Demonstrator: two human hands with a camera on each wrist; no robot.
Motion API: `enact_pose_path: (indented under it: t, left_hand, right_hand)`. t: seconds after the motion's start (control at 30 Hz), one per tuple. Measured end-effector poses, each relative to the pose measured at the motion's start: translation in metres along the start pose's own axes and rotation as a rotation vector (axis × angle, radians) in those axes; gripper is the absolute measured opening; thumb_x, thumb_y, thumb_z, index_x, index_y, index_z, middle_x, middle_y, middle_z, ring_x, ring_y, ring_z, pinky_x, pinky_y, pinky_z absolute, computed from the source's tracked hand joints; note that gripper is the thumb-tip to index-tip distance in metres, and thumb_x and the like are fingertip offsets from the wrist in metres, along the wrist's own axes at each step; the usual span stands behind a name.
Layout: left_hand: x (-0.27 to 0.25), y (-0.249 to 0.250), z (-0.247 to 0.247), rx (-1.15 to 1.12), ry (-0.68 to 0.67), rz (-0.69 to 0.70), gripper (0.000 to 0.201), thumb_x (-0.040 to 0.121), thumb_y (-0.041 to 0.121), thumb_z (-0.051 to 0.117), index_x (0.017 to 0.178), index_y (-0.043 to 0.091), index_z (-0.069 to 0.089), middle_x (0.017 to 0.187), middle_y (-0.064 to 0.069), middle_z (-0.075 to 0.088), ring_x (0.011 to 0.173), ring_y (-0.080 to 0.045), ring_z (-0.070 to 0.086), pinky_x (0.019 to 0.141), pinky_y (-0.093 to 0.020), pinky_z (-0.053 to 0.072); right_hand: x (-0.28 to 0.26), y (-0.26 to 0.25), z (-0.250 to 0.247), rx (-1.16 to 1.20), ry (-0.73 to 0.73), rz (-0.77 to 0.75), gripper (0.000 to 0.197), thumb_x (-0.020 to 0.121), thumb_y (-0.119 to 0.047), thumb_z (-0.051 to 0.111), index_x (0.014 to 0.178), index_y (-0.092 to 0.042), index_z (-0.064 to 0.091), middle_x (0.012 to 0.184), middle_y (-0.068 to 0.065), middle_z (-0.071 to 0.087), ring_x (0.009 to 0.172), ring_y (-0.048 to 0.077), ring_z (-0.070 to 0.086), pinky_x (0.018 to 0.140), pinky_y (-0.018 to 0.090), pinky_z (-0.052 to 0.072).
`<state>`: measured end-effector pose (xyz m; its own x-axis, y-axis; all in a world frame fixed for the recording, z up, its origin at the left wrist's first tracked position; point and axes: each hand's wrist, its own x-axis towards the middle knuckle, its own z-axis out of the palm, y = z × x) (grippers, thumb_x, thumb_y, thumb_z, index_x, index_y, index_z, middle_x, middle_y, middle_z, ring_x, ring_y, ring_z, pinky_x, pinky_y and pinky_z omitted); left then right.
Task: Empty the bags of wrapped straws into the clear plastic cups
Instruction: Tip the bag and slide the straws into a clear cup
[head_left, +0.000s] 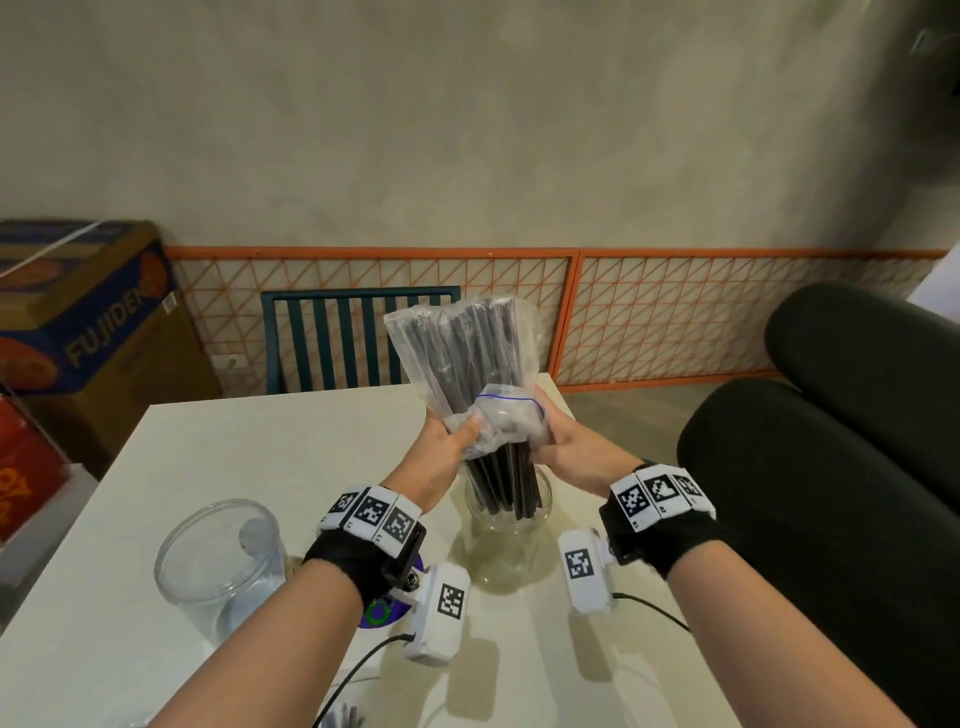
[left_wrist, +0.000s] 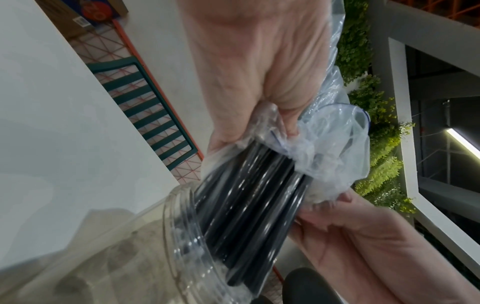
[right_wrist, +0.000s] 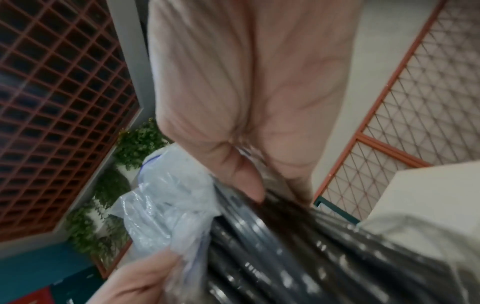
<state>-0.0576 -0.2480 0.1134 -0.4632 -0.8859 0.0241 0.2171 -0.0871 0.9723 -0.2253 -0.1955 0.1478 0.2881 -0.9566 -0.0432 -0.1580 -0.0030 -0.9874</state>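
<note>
A clear plastic bag (head_left: 462, 343) of black wrapped straws (head_left: 501, 480) stands upside down over a clear plastic cup (head_left: 511, 525) on the white table (head_left: 218, 441). The straws' lower ends reach into the cup (left_wrist: 182, 242). My left hand (head_left: 447, 441) grips the bag's bunched mouth on the left, my right hand (head_left: 563, 449) grips it on the right. The left wrist view shows the straws (left_wrist: 249, 216) sliding out of the crumpled bag mouth (left_wrist: 330, 152). In the right wrist view the straws (right_wrist: 272, 257) and bag (right_wrist: 166, 205) are blurred.
A second clear cup (head_left: 221, 566) stands empty at the front left of the table. A teal chair (head_left: 332, 338) is behind the table, a black padded seat (head_left: 831, 467) to the right. Cardboard boxes (head_left: 88, 332) stand at the left. Cables (head_left: 353, 675) lie near the front edge.
</note>
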Motion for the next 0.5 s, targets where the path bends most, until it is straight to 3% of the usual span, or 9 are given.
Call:
enact_pose_path:
  t: [0.07,0.13,0.23,0.3,0.37,0.43,0.5]
  left_hand:
    - [0.001,-0.001,-0.001,0.002,-0.052,-0.007,0.060,0.091,0.025,0.052,0.143,0.003,0.030,0.134,-0.018,0.055,0.121,-0.024,0.056,0.093,-0.023,0.051]
    - [0.001,0.001,0.001,-0.002,-0.038,-0.021,0.056,0.094,0.021,0.050,0.143,0.006,0.029,0.135,-0.017,0.054,0.123,-0.024,0.054,0.094,-0.023,0.051]
    - [0.001,0.000,0.002,-0.019,-0.045,-0.023,0.054,0.094,0.016,0.047,0.144,0.009,0.027,0.137,-0.015,0.052,0.127,-0.026,0.051,0.101,-0.030,0.046]
    - [0.001,0.000,0.002,-0.016,-0.048,-0.031,0.054,0.094,0.016,0.048,0.144,0.010,0.028,0.137,-0.015,0.052,0.126,-0.026,0.051,0.104,-0.034,0.043]
    - [0.001,0.002,0.000,-0.007,-0.049,-0.053,0.053,0.094,0.016,0.047,0.144,0.009,0.028,0.136,-0.015,0.053,0.125,-0.025,0.052,0.104,-0.034,0.043]
    - [0.001,0.004,-0.001,-0.001,-0.057,-0.073,0.052,0.095,0.014,0.046,0.144,0.007,0.028,0.137,-0.017,0.051,0.126,-0.026,0.051,0.103,-0.033,0.043]
    - [0.001,0.004,-0.003,0.021,-0.067,-0.083,0.051,0.096,0.014,0.045,0.144,0.006,0.029,0.139,-0.018,0.050,0.127,-0.027,0.050,0.103,-0.033,0.043]
  right_hand:
    - [-0.003,0.000,-0.006,-0.027,-0.040,0.051,0.088,0.081,0.024,0.044,0.149,-0.022,0.014,0.146,0.012,0.041,0.135,0.027,0.041,0.114,0.042,0.032]
    - [-0.006,-0.004,-0.008,-0.005,-0.090,0.062,0.087,0.083,0.024,0.041,0.150,-0.024,0.013,0.145,0.009,0.043,0.131,0.021,0.047,0.110,0.033,0.038]
    - [-0.009,-0.010,-0.004,0.173,-0.137,0.024,0.070,0.079,0.005,0.050,0.140,-0.026,0.034,0.133,0.001,0.055,0.116,0.012,0.058,0.096,0.021,0.046]
    - [-0.010,-0.013,-0.001,0.314,-0.139,0.011,0.063,0.078,-0.023,0.064,0.137,-0.024,0.043,0.132,0.002,0.057,0.118,0.016,0.057,0.097,0.024,0.046]
    - [-0.009,-0.008,-0.004,0.417,-0.142,0.032,0.069,0.079,-0.044,0.066,0.139,-0.018,0.043,0.137,0.007,0.055,0.124,0.019,0.053,0.101,0.027,0.045]
    - [-0.009,-0.003,-0.008,0.395,-0.117,0.048,0.071,0.082,-0.048,0.063,0.141,-0.018,0.039,0.140,0.006,0.053,0.128,0.019,0.050,0.104,0.029,0.043]
    - [-0.011,0.000,-0.011,0.207,-0.078,0.078,0.078,0.079,-0.046,0.067,0.145,-0.024,0.030,0.144,0.003,0.047,0.133,0.017,0.045,0.111,0.033,0.035]
